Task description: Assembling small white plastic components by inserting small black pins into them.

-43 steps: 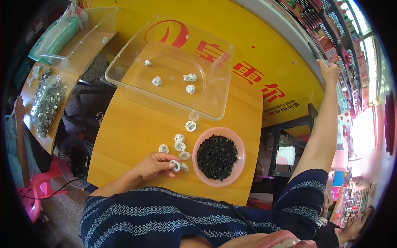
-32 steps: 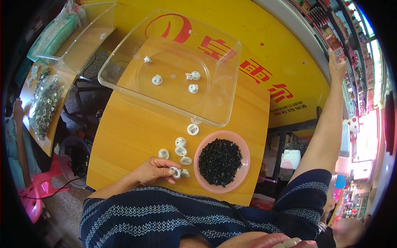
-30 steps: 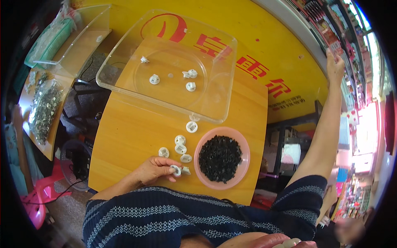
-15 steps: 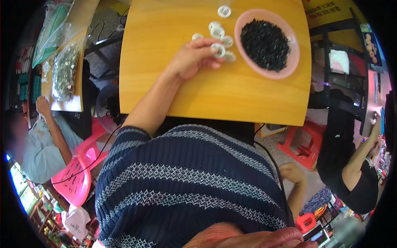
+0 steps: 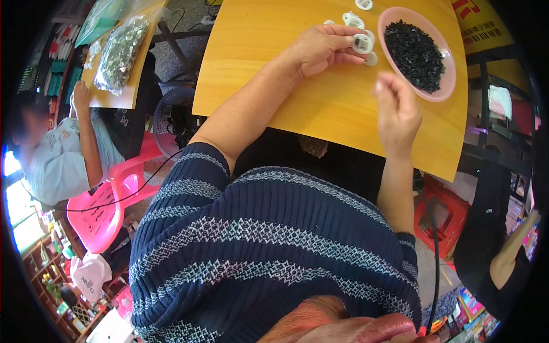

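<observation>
My left hand [image 5: 323, 50] is over the table, pinching a round white plastic piece [image 5: 361, 44] between thumb and fingers. The piece has a raised rim and a dark spot in its middle. Several similar white discs [image 5: 354, 21] lie around and behind that hand, partly hidden by it. My right hand [image 5: 398, 114] is raised near the table's front edge, to the right of the left hand. Its fingers are curled in toward the thumb and slightly blurred; whatever may be between them does not show. A pink oval basin [image 5: 449, 86] of small black parts [image 5: 414, 57] stands beyond it.
The yellow wooden table [image 5: 240, 63] carries the basin at its right side. At left, a clear bag of small metallic parts [image 5: 121, 57] lies on another table beside a seated person [image 5: 68, 154]. A red stool [image 5: 443, 217] and another person's arm [image 5: 512, 251] are at right.
My right hand has risen from beside my body to over the table's front edge. My left hand keeps its white piece, now turned differently. The whole view has shifted.
</observation>
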Demonstrator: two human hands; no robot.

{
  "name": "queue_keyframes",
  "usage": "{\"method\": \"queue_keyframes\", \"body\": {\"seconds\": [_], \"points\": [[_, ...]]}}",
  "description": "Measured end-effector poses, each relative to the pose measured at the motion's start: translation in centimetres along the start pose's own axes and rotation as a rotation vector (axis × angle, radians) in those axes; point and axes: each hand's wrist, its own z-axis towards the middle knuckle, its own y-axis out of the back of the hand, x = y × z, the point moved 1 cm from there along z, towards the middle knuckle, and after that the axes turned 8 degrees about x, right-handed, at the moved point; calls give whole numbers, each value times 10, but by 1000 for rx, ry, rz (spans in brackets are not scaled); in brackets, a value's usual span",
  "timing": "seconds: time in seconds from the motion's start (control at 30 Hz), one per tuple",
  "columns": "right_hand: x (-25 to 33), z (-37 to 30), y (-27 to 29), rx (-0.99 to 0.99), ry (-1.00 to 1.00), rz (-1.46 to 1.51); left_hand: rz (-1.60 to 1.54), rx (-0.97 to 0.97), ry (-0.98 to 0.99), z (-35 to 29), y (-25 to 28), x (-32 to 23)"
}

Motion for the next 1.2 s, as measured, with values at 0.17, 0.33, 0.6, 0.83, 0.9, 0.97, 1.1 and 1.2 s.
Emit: {"method": "queue_keyframes", "body": {"seconds": [0.17,0.33,0.6,0.83,0.9,0.97,1.1,1.2], "points": [[-10,50,-6,-34,221,-280,-23,63,-19,-2,4,-4],[-14,55,-6,25,239,-309,-69,59,10,-2,7,-3],[-18,55,-10,-6,186,-236,-182,82,-20,2,9,1],[-12,59,-12,38,192,-258,-246,49,-37,3,6,2],[-7,62,-10,67,157,-248,-255,22,-31,2,5,3],[-8,63,-11,95,120,-242,-198,-6,-39,1,4,2],[-11,67,-17,89,64,-73,-139,-43,-91,3,6,3],[-17,71,-18,104,-50,208,-173,-56,-96,1,4,2]]}}
